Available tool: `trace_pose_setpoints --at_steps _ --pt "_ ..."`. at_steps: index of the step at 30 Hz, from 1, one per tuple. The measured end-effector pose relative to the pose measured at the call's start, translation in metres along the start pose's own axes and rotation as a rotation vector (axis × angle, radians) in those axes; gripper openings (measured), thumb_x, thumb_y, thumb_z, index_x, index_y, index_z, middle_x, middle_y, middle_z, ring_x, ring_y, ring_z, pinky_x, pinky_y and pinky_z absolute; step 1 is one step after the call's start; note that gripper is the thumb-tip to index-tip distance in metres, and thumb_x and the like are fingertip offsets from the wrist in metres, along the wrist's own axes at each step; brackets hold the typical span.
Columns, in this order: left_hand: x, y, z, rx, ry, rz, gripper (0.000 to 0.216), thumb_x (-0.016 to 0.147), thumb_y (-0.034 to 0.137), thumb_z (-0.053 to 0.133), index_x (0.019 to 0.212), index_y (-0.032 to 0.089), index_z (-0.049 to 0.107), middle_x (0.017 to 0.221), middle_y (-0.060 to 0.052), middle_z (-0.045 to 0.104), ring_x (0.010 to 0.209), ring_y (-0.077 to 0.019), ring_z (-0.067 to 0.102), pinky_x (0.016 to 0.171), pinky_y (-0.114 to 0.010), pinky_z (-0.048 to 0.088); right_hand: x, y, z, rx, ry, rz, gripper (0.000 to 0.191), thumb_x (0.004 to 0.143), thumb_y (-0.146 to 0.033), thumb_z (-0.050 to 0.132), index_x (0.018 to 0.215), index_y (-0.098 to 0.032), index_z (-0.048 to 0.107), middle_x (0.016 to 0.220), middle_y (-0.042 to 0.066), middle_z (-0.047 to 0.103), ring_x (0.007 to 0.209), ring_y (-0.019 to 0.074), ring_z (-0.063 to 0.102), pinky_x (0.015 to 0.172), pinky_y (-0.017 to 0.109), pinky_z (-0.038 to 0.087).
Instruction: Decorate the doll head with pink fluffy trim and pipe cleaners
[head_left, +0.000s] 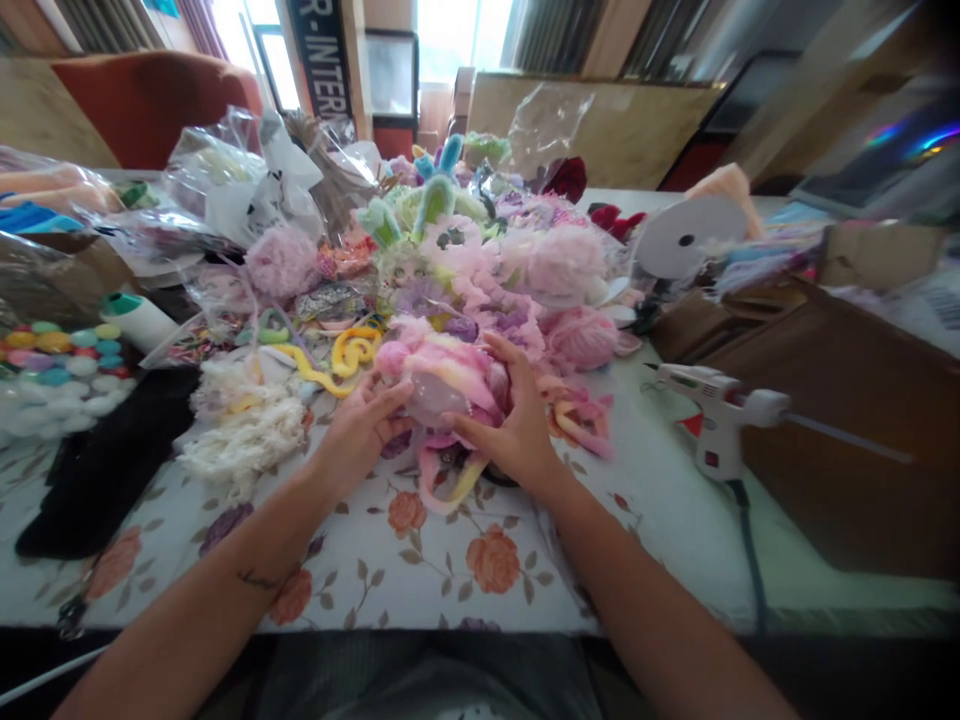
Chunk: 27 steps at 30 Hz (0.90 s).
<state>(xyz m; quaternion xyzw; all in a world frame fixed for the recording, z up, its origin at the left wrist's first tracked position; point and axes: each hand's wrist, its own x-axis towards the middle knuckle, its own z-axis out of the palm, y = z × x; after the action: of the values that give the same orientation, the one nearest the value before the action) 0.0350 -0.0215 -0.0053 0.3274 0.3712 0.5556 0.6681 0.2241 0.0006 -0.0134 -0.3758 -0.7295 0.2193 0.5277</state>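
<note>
Between my two hands is a rounded bundle of pink and pale yellow fluffy strips (450, 365) around a pale, smooth, roundish part; I cannot tell its exact kind. My left hand (371, 415) holds its left side, thumb on the pale part. On the right, my right hand (514, 415) curls round it, thumb near the lower front. A pink and yellow fuzzy strip (442, 500) loops down onto the flowered tablecloth (360, 580) below. Left of the bundle lies a coiled yellow fuzzy strip (352, 350). Pink yarn (581, 340) sits behind it to the right.
A white glue gun (712, 405) with a cord rests at right by a brown box (840, 420). White yarn (240, 420), a black cloth (109, 460) and a bag of coloured pom-poms (64, 370) lie at left. Craft materials and plastic bags pile up behind.
</note>
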Motion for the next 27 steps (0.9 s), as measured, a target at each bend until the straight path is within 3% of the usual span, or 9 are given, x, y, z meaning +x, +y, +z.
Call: trace_pose_setpoints --at_steps 3,8,13,20,27 --pt "-0.001 -0.001 0.001 -0.052 -0.101 -0.096 0.026 0.081 0.027 0.072 0.103 0.014 0.067 0.099 -0.008 0.072 0.087 -0.0198 0.069 0.077 -0.028 0.058 0.000 -0.001 -0.001 -0.001 -0.014 -0.041 0.084 0.069 -0.047 0.081 0.139 -0.028 0.040 0.134 0.012 0.050 0.125 0.0300 0.049 0.109 0.050 0.040" --pt "-0.008 0.001 0.004 -0.088 -0.184 -0.133 0.017 0.074 0.020 0.076 0.087 0.012 0.071 0.088 -0.008 0.073 0.078 -0.0192 0.069 0.072 -0.027 0.056 -0.001 -0.005 -0.002 0.001 -0.074 -0.105 0.083 0.072 -0.044 0.079 0.141 -0.028 0.037 0.137 0.012 0.049 0.125 0.0288 0.050 0.108 0.049 0.041" --pt "-0.007 0.002 0.003 -0.104 -0.141 -0.191 0.023 0.070 0.013 0.076 0.093 0.013 0.072 0.087 -0.007 0.073 0.077 -0.0195 0.069 0.072 -0.030 0.058 -0.002 -0.008 -0.001 -0.085 -0.107 -0.162 0.078 0.076 -0.043 0.076 0.141 -0.026 0.037 0.134 0.013 0.052 0.124 0.0305 0.050 0.106 0.052 0.041" --pt "0.000 -0.003 0.000 0.010 0.005 -0.036 0.032 0.067 0.014 0.080 0.098 0.016 0.072 0.090 -0.006 0.075 0.086 -0.0204 0.070 0.078 -0.031 0.058 -0.006 -0.010 0.009 -0.343 0.061 -0.257 0.023 0.082 -0.029 0.068 0.103 -0.022 0.062 0.113 0.012 0.058 0.110 0.0288 0.056 0.094 0.048 0.047" --pt "0.001 -0.008 -0.002 0.007 0.012 -0.045 0.034 0.065 0.015 0.081 0.098 0.017 0.072 0.091 -0.006 0.075 0.083 -0.0206 0.071 0.075 -0.032 0.058 -0.009 -0.007 0.015 -0.288 -0.001 -0.174 0.004 0.084 -0.019 0.062 0.087 -0.021 0.059 0.097 0.009 0.062 0.095 0.0237 0.059 0.084 0.040 0.050"
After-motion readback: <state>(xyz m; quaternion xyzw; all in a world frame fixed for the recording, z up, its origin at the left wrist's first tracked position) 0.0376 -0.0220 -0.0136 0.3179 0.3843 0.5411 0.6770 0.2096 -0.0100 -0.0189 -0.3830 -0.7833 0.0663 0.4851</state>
